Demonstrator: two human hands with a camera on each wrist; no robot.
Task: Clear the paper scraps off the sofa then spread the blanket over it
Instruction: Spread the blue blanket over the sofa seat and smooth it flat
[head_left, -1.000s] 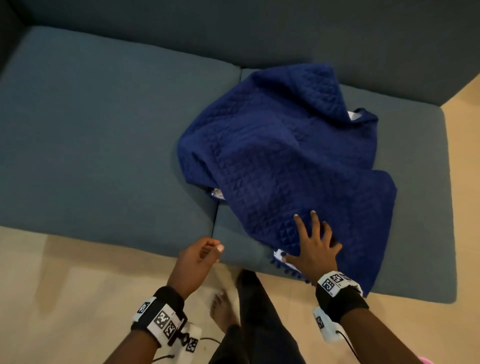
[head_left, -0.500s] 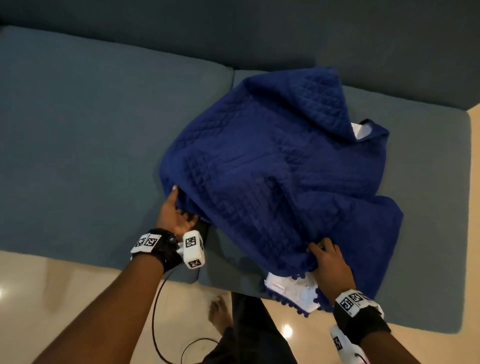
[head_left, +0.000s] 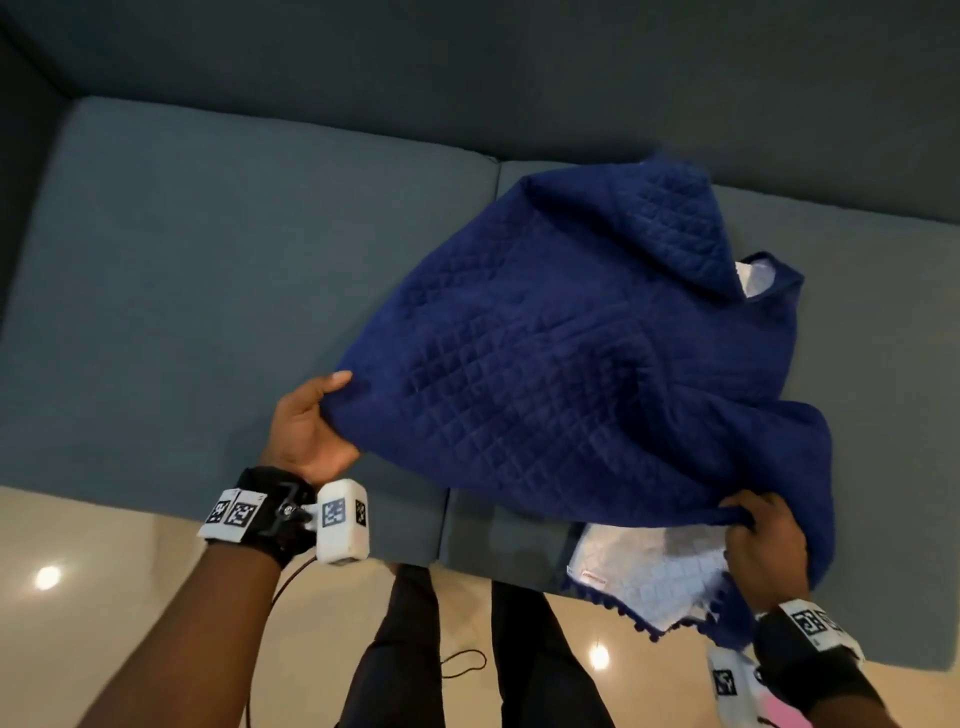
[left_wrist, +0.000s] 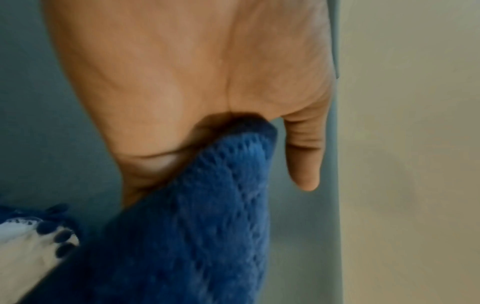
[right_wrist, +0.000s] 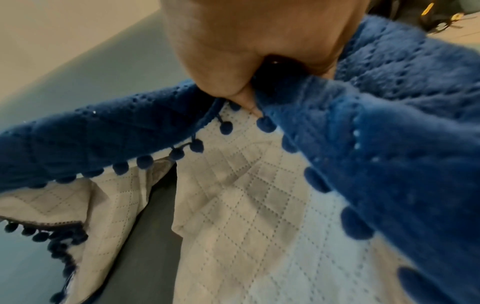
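Left hand (head_left: 311, 431) grips the blue quilted blanket (head_left: 561, 384) at its left edge, fingers curled under the fabric, thumb on top. Right hand (head_left: 763, 545) pinches the near edge by the pompom trim (right_wrist: 226, 127). Blanket lies bunched on the sofa (head_left: 208, 291) between both hands, white underside showing.

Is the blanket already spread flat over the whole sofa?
No: the blanket lies bunched on the right seat cushion, and the sofa's left cushion is bare.
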